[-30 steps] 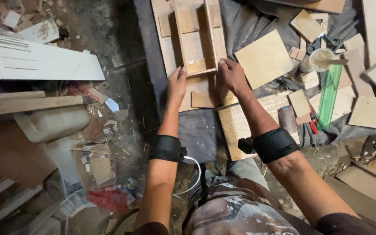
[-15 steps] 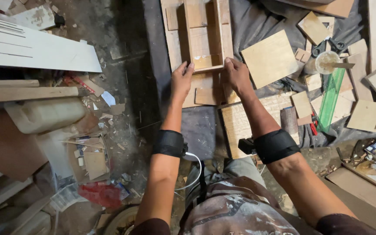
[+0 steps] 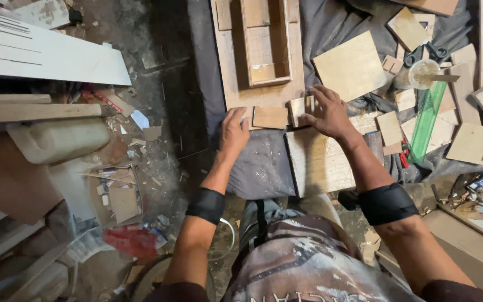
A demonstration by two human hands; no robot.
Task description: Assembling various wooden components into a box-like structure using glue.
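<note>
Both hands have slid back toward the body since half a second ago, off the open wooden frame [image 3: 265, 42] and down to the near edge of the board [image 3: 231, 84] it rests on. The left hand [image 3: 234, 131] now lies palm-down, fingers held loosely together, its tips touching a small rectangular wood piece [image 3: 270, 117] at that edge. The right hand [image 3: 327, 113] sits just beside it, thumb and fingers closing around a small block [image 3: 299, 107]; how firmly it grips cannot be told. Under the right wrist lies a pale plank [image 3: 318, 162] on the dark cloth [image 3: 264, 168].

Plenty crowds the right side: a square plywood sheet [image 3: 351, 66] just beyond the right hand, a green ruler [image 3: 427, 120] running slantwise, a round plastic cup [image 3: 424, 73] at its top end, and a pair of scissors [image 3: 427, 52] just beyond the cup. At least six small offcuts are scattered around them. Nothing lies between the two hands and their pieces.

On the left, well apart: one long white panel [image 3: 51, 56], one timber batten [image 3: 37, 110] and one pale plastic jug [image 3: 57, 140] on the littered floor. Two black wristbands, one per forearm.
</note>
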